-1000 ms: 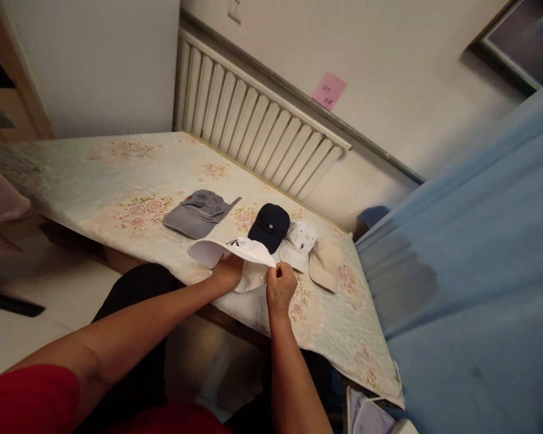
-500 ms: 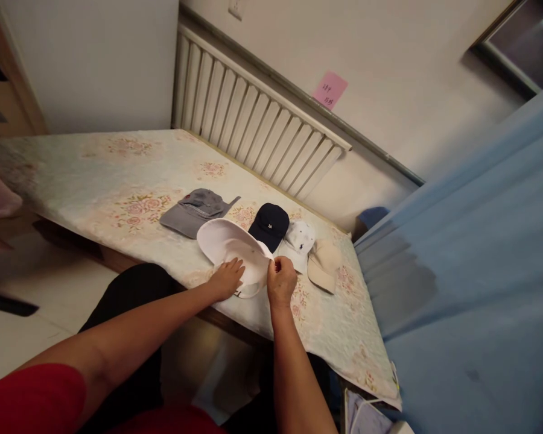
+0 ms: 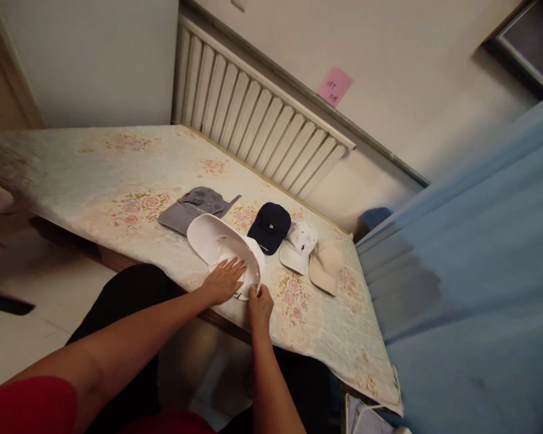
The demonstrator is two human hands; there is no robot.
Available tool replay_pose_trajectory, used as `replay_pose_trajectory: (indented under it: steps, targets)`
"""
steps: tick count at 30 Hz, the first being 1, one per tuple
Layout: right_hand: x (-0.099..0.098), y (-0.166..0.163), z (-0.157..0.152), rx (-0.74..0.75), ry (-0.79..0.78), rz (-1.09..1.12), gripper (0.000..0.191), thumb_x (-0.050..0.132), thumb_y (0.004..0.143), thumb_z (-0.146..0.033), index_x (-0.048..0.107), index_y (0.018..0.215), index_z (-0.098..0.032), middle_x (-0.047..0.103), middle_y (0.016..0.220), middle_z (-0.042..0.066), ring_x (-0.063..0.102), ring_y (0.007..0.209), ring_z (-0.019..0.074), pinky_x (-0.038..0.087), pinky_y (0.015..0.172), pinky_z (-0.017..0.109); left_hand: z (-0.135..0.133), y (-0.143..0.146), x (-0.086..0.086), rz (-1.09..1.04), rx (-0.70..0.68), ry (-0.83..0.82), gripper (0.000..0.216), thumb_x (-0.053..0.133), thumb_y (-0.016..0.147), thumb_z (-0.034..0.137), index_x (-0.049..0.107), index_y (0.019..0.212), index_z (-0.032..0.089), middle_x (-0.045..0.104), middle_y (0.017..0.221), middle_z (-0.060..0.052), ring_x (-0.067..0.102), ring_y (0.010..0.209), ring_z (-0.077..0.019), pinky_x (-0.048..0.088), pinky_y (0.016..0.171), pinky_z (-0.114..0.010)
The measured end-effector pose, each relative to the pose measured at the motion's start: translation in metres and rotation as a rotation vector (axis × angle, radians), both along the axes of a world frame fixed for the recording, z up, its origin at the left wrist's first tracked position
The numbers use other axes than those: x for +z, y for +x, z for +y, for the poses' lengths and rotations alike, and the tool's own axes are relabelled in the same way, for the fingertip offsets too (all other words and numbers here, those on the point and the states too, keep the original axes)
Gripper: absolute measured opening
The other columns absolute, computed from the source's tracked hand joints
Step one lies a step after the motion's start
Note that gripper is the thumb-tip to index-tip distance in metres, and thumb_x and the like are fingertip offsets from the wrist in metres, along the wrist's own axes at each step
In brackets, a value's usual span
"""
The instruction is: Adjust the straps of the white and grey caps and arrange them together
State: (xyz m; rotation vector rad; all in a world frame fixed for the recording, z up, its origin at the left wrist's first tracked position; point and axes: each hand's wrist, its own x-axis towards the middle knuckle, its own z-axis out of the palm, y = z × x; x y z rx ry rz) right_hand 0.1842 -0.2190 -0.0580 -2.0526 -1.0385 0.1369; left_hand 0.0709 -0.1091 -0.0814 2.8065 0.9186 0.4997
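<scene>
A pale pinkish-white cap [image 3: 208,236] lies with its hollow inside facing me and its brim to the left, near the bed's front edge. My left hand [image 3: 226,280] rests inside it, fingers spread flat on the lining. At the cap's back edge, by the strap, my right hand [image 3: 260,301] pinches the rim. Behind the brim sits a grey cap [image 3: 194,208] with its strap sticking out. To the right stand a navy cap [image 3: 270,226], a white cap [image 3: 300,244] with a small dark logo, and a beige cap [image 3: 326,265].
The caps lie on a bed or table with a floral cover [image 3: 154,163]. Along its far side runs a white radiator [image 3: 253,108], with a pink note [image 3: 335,86] above. A blue curtain [image 3: 461,271] hangs at the right.
My right hand has slid down and left along the cap's rim to the strap. The cap has shifted slightly left, uncovering more of the navy cap. My left hand stays inside it.
</scene>
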Motion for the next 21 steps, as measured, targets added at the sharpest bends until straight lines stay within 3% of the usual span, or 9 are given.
replay_pose_trajectory:
  steps: [3,9,15,18,21]
  targets:
    - [-0.001,-0.003,0.000,0.035,0.002,0.008,0.025,0.040,0.084,-0.025,0.062,0.072,-0.022,0.062,0.057,0.002,0.055,0.054,0.0192,0.037,0.054,0.028,-0.001,0.001,0.000,0.007,0.011,-0.021,0.051,0.040,0.092,0.033,0.045,0.141,0.018,0.043,0.149,-0.009,0.030,0.141,-0.0276,0.020,0.114,-0.046]
    - [0.019,0.007,-0.005,0.053,0.032,0.020,0.026,0.036,0.081,-0.016,0.061,0.077,-0.022,0.061,0.059,0.001,0.054,0.053,0.0185,0.035,0.053,0.028,-0.018,0.013,0.001,0.011,0.085,-0.096,0.053,0.038,0.093,0.037,0.041,0.143,0.019,0.040,0.151,-0.010,0.028,0.142,-0.0299,0.022,0.112,-0.049]
    - [0.025,0.016,-0.008,0.049,0.050,0.063,0.022,0.043,0.083,-0.027,0.063,0.077,-0.021,0.059,0.056,-0.001,0.053,0.054,0.0170,0.037,0.052,0.027,-0.035,0.021,0.007,0.008,0.098,-0.072,0.050,0.043,0.093,0.035,0.044,0.141,0.020,0.043,0.149,-0.014,0.032,0.139,-0.0328,0.026,0.109,-0.053]
    - [0.022,0.020,-0.012,0.078,0.063,0.110,0.021,0.052,0.080,-0.034,0.066,0.085,-0.018,0.060,0.057,-0.002,0.054,0.053,0.0157,0.040,0.051,0.026,-0.033,0.017,0.008,-0.011,0.041,0.011,0.048,0.043,0.093,0.034,0.046,0.139,0.023,0.044,0.148,-0.013,0.033,0.138,-0.0321,0.025,0.109,-0.053]
    - [0.019,0.025,-0.018,0.140,0.106,0.233,0.033,0.055,0.080,-0.037,0.065,0.103,-0.015,0.065,0.063,-0.001,0.058,0.054,0.0155,0.044,0.051,0.025,-0.028,0.014,0.006,-0.018,0.006,0.055,0.049,0.045,0.092,0.036,0.046,0.139,0.023,0.044,0.148,-0.013,0.032,0.139,-0.0327,0.024,0.110,-0.054]
